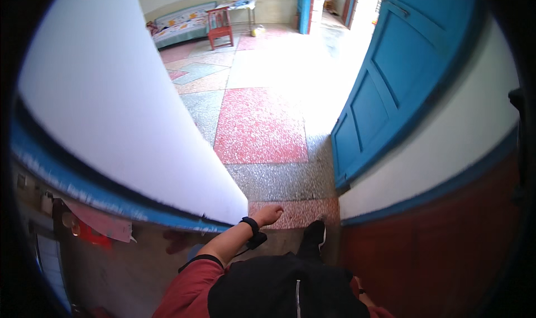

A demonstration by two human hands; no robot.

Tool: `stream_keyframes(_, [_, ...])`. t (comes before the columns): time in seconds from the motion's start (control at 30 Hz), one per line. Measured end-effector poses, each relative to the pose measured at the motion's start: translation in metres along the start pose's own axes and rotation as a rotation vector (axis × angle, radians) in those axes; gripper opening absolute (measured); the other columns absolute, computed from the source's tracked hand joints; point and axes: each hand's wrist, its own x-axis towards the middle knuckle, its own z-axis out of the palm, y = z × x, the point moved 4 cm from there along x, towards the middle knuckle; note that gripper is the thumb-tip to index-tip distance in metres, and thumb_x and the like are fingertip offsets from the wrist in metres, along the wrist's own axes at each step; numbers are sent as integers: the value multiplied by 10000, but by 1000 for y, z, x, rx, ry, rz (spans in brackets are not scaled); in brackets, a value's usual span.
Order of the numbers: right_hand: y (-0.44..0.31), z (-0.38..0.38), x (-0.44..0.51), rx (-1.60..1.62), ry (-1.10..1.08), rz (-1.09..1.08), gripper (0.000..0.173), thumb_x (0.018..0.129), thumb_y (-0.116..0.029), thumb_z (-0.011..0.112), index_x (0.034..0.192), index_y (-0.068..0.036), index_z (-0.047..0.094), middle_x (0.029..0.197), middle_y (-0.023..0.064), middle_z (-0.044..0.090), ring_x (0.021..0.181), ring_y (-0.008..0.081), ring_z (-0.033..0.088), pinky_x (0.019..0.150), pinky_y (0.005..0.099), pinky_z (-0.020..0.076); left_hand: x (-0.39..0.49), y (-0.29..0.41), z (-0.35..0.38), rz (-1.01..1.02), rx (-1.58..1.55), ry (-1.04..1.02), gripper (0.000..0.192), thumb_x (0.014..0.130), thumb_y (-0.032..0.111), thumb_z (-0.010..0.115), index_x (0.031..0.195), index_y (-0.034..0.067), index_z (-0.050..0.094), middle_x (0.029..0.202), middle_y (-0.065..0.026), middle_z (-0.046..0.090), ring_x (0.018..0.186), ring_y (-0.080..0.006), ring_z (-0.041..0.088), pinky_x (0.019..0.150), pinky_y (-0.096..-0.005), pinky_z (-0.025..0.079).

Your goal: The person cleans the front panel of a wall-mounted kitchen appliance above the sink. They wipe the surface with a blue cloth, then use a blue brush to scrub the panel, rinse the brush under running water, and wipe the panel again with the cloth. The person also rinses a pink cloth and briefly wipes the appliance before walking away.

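Note:
My left hand (270, 215) hangs in front of me above a red terrazzo threshold (293, 213), its fingers curled in and nothing visible in them. Around that wrist sits a black band (251, 226) with a small black device and a cable. Of my right arm only a bit of forearm (365, 295) shows beside my body; the right hand is out of view. A black zippered cloth (289, 284) covers my front over red sleeves. One foot in a dark shoe (316, 234) is at the threshold.
A blue panelled door (389, 79) stands swung inward on the right. White walls (138, 108) flank the doorway. Beyond lies a patterned terrazzo floor (261, 125) with a red wooden chair (220, 29), a cushioned bench (184, 25) and a small table (243, 4). A second doorway glows brightly.

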Motion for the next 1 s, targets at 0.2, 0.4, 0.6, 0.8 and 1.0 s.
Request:
stream_keyframes(0.2, [-140,-127,170,-159,-17,-201,414,713,-283,669,1029,-16,677,957,239,677,950,408,631,837,464,491,69,-50,-45,-385,79,80,330,853,300,519,944,29,683,967,-239,661,930,-416,623,821,-468,493])
stream_keyframes(0.4, [-402,-259,302,-372,1,-607,382,705,-223,640,1022,-13,675,954,251,672,920,419,635,821,485,499,2,-117,-43,-899,-184,180,258,799,216,494,717,32,655,663,-135,665,570,-277,648,597,-390,529])
stream_keyframes(0.6, [-658,-287,391,-490,-58,-783,405,709,-188,616,1067,2,632,1050,279,615,1002,446,581,871,494,471,-10,-117,38,-787,351,-201,203,756,224,572,764,97,731,822,-152,696,810,-350,672,729,-465,542])
stream_keyframes(0.8, [-829,-271,435,-469,2,-968,315,697,-198,606,914,31,604,945,285,592,923,482,558,834,519,457,44,-175,31,-1119,-54,-135,278,847,287,531,969,135,729,1059,-158,680,1001,-323,646,835,-450,528])
stream_keyframes(1.0, [-925,-265,457,-531,-78,-885,303,726,-287,624,801,3,669,783,220,683,784,440,658,684,514,510,192,-260,-185,-921,216,153,223,810,225,530,713,106,692,780,-103,694,756,-287,662,724,-417,535])
